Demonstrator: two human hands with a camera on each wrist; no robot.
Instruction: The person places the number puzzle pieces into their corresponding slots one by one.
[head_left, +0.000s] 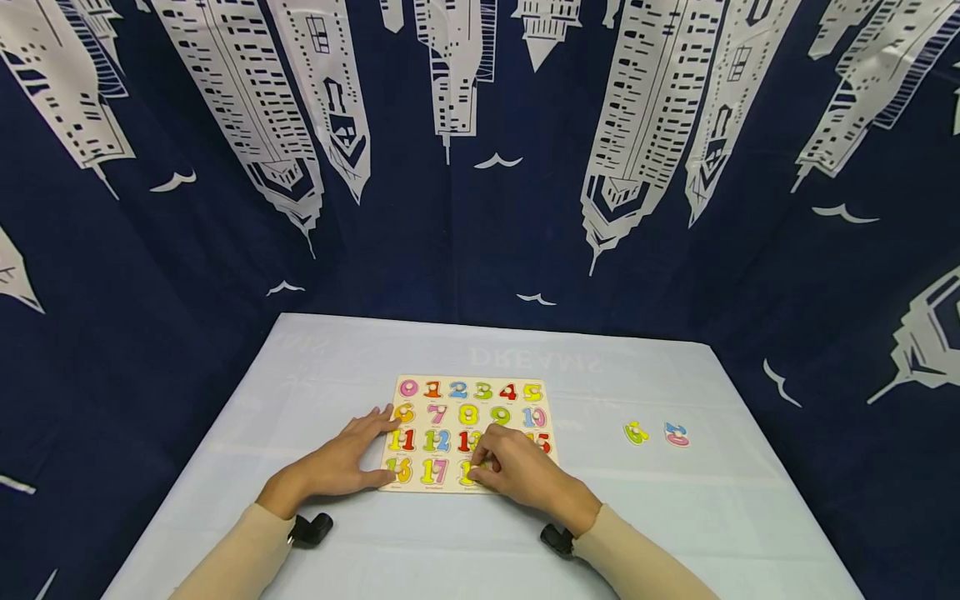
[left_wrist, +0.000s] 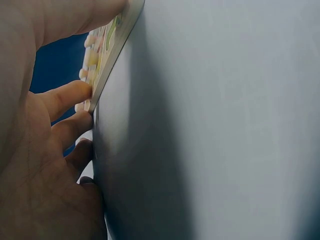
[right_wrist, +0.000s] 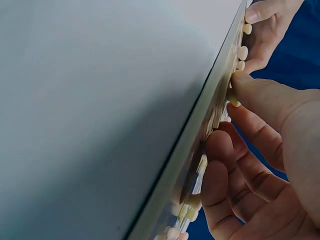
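nearest the viewer, the wooden number puzzle board (head_left: pixel 468 433) is steadied on the pale table (head_left: pixel 375 550) by the left hand (head_left: pixel 341 462), whose fingers are laid straight along the board's left edge with nothing grasped. on the board's bottom row a numbered piece (head_left: pixel 471 472) is pinched at its peg by the curled fingers (right_wrist: pixel 235 165) of the right hand (head_left: pixel 525 475), while most other slots are filled with coloured numbers. farther right, well apart from the board, a yellow-green piece (head_left: pixel 635 432) and a pink-blue piece (head_left: pixel 677 434) are left loose on the table.
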